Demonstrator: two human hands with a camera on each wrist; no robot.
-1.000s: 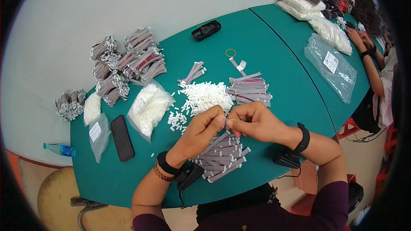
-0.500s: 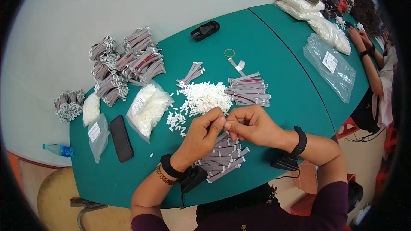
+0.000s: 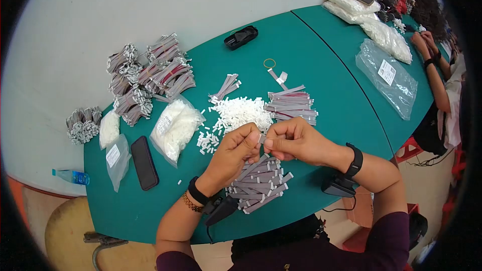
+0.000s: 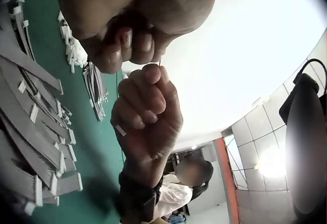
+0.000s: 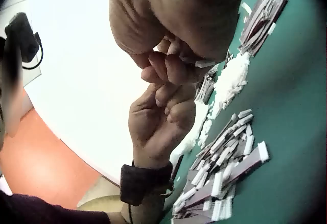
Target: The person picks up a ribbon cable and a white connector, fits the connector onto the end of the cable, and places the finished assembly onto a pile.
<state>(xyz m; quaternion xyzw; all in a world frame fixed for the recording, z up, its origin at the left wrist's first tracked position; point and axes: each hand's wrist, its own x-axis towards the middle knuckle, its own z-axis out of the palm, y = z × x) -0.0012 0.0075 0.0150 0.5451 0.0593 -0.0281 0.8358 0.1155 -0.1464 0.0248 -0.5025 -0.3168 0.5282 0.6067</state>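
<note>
Fingertip to fingertip above the green table (image 3: 321, 55), both hands pinch a short grey ribbon cable (image 3: 262, 139), of which only a small bit shows. The left hand (image 3: 232, 154) grips it between thumb and forefinger. From the other side the right hand (image 3: 301, 143) pinches it, its remaining fingers curled in. A white connector end (image 4: 120, 130) shows by the right hand's curled fingers in the left wrist view. Just below the hands lies a loose pile of grey ribbon cables (image 3: 261, 185) with white ends. Beyond them is a heap of small white connector pieces (image 3: 243, 113).
A stack of ribbon cables (image 3: 292, 106) lies behind the right hand. To the left are a bag of white pieces (image 3: 175, 128), a black phone (image 3: 144, 163) and bundled cables (image 3: 168, 70). Another person's arms (image 3: 434, 70) work at the far right.
The hands have shifted slightly at the fingertips, and a bit of grey cable now shows between them. Things on the table near them stay put.
</note>
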